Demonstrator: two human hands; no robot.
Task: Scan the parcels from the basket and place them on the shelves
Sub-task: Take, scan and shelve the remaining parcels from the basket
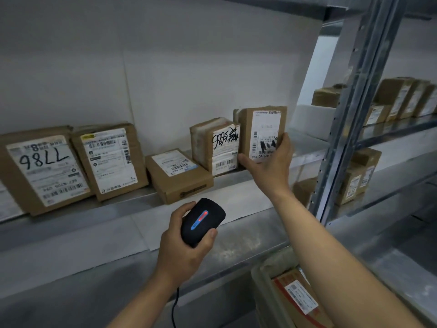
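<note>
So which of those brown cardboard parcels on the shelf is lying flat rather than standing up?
The small brown cardboard parcel in the middle lies flat, white label facing up. The others in the row stand or lean upright.

Both arms reaching forward, each hand gripping something.
The right hand (269, 162) is stretching up and out, fingers and thumb clasping; the left hand (186, 247) is sitting lower, fingers curling, thumb pressing on top.

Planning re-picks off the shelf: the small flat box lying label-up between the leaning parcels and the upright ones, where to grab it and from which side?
Probably the flat box by its short front end, approached from the aisle. It lies flat, tilted, with its front corner jutting toward the shelf front. A leaning parcel and an upright parcel crowd its sides.
</note>
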